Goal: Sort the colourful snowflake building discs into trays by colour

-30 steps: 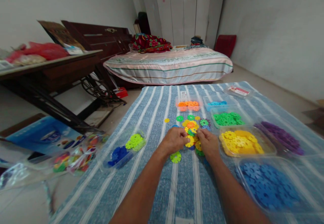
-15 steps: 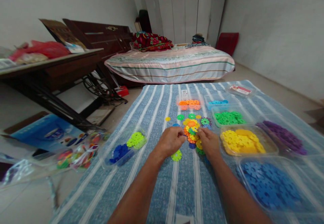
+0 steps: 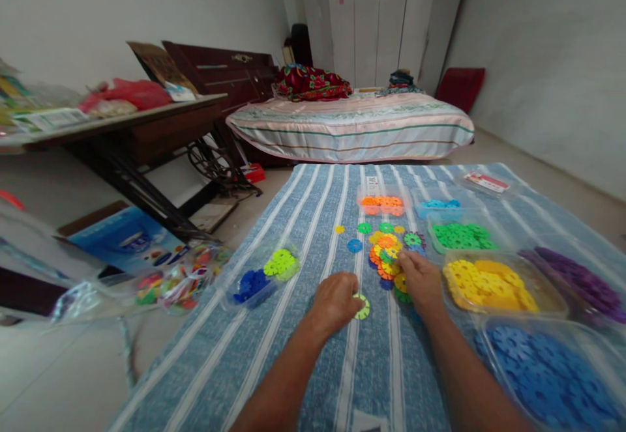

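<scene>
1. Leftward and nearer, away from the cluster (image 3: 385, 254), the left hand (image 3: 336, 298) has moved since half a second ago; the right hand (image 3: 421, 282) stays at the cluster. Blue disc (image 3: 355, 245), partly hidden then, now shows whole.
2. Nearest on the right, the blue tub (image 3: 562, 323) sits on the striped cloth (image 3: 220, 380), filled with blue notched discs.
3. The left hand has its fingers bent at the lime disc (image 3: 362, 308), covering its left side; I cannot tell whether they grip it or only touch it.
4. The right hand has thumb and finger pinched on the right edge of the cluster, which lies on the cloth between the hands and slightly beyond them. It is made of orange, yellow, green and other overlapping discs.
5. Right of that hand is the yellow tub (image 3: 546, 294); the purple tub (image 3: 531, 261) is just beside it, farther right.
6. Well to the left, the clear tub (image 3: 257, 254) holds dark blue and lime discs.
7. Beyond the yellow tub stands the green tub (image 3: 503, 242).
8. Farther off are the orange tub (image 3: 384, 191) and the light-blue tub (image 3: 440, 194), side by side.
9. Past the cloth is a bed (image 3: 352, 122), with a pale wardrobe (image 3: 364, 28) behind.
</scene>
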Demonstrator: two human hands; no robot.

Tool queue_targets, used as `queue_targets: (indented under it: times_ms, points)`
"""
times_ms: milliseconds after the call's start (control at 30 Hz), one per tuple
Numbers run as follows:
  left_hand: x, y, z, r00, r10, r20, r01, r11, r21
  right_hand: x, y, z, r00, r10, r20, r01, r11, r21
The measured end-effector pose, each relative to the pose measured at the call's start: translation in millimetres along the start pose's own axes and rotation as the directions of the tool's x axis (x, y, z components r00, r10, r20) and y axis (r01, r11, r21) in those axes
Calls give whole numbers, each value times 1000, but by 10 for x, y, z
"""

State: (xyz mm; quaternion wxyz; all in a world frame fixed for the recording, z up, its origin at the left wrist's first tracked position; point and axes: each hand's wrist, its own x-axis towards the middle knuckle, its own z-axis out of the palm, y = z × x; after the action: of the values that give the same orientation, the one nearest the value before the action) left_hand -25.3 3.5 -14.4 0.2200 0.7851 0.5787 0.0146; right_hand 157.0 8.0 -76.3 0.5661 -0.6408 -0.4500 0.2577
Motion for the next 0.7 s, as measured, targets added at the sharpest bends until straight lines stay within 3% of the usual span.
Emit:
queue_targets:
  times_ms: [200,333,433,533,600,700]
  points:
    - [-78,-85,-7,1000,7,4,-5,919,-395,-10,-20,-13,1000,5,3,-5,1000,-26]
    - [-174,-237,-299,989,-57,-137,-25,845,-533,-10,-33,-19,1000,1,15,-1,1000,-19]
    - [-228,-455,-666,928,-171,-330,21,910,-414,-6,-15,-11,1000,5,12,-4,1000,-6]
    - [-236,-720,-963,848,-258,-462,162,958,-238,-2,10,1,1000,11,3,-11,1000,8]
    - [-205,-889,-1066,817,-303,-490,267,953,-145,0,16,5,1000,8,0,-8,1000,22]
    - [-114,-1089,-1100,820,-357,-447,389,921,-22,0,4,3,1000,12,5,-12,1000,26]
